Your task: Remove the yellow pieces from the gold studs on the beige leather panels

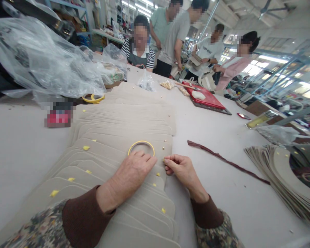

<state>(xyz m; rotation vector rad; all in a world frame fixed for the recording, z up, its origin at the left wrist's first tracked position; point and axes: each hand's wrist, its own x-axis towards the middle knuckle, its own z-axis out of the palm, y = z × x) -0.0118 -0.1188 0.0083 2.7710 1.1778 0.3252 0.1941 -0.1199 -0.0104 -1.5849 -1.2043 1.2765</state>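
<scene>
A long row of overlapping beige cut pieces (124, 117) runs down the table, many with small yellow tape tabs. My left hand (134, 170) lies flat on one piece, fingers stretched out, just below a yellow tape ring (141, 147). My right hand (181, 168) is beside it at the piece's right edge, thumb and forefinger pinched together at a small spot; what they hold is too small to name. Tiny gold studs (164, 145) dot the pieces near that edge.
A dark red strip (222, 159) lies to the right, with a fanned stack of beige pieces (281, 172) beyond. A red tray (208, 98), clear plastic bags (46, 58) and another tape ring (93, 99) sit farther back. Several people work at the far end.
</scene>
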